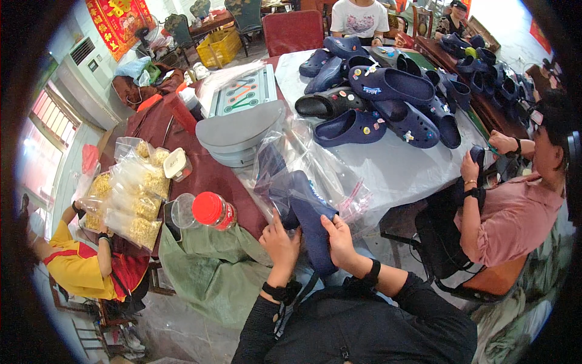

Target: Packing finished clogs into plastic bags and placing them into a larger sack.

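A navy clog stands at a slant in front of me, its front part inside a clear plastic bag. My right hand grips the clog's right side near the heel, thumb on top. My left hand is closed at the bag's near edge, against the clog's left side; its fingertips are partly hidden. A second dark blue clog shows through the plastic, further in. The bag has pink strips along its right edge and rests on the table.
A pile of navy clogs with charms covers the table's far right. At left are a grey box, a red-lidded jar and bags of yellowish food pieces. Green cloth hangs nearby. Co-workers sit on both sides.
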The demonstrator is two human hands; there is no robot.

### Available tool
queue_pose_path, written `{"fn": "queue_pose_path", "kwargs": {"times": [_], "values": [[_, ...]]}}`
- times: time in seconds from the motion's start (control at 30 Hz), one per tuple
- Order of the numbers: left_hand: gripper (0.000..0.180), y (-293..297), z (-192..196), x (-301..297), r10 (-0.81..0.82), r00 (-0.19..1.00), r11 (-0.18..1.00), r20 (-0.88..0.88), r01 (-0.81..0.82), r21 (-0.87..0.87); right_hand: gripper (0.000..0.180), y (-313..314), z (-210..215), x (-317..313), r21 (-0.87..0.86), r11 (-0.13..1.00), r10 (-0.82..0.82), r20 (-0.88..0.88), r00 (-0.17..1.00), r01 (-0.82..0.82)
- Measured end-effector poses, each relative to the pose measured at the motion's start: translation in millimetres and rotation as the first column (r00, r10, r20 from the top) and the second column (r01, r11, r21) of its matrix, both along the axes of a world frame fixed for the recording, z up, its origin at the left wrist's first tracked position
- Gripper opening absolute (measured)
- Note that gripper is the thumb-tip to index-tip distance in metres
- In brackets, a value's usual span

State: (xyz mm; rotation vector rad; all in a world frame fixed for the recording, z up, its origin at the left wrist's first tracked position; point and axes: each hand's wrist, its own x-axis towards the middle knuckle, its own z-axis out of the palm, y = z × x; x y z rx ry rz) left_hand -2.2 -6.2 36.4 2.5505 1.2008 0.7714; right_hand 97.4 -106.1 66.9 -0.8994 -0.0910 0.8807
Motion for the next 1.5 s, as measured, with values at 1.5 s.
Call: {"fn": "queue_pose_path", "kwargs": {"times": [1.5], "values": [[0.053, -33, 20, -50, 0.195, 0.812, 0.721, 0.549, 0.261, -0.642, 0.019, -13, 28, 32, -0.037, 0.986, 0.11, 0.873, -0.475, 0.161]]}}
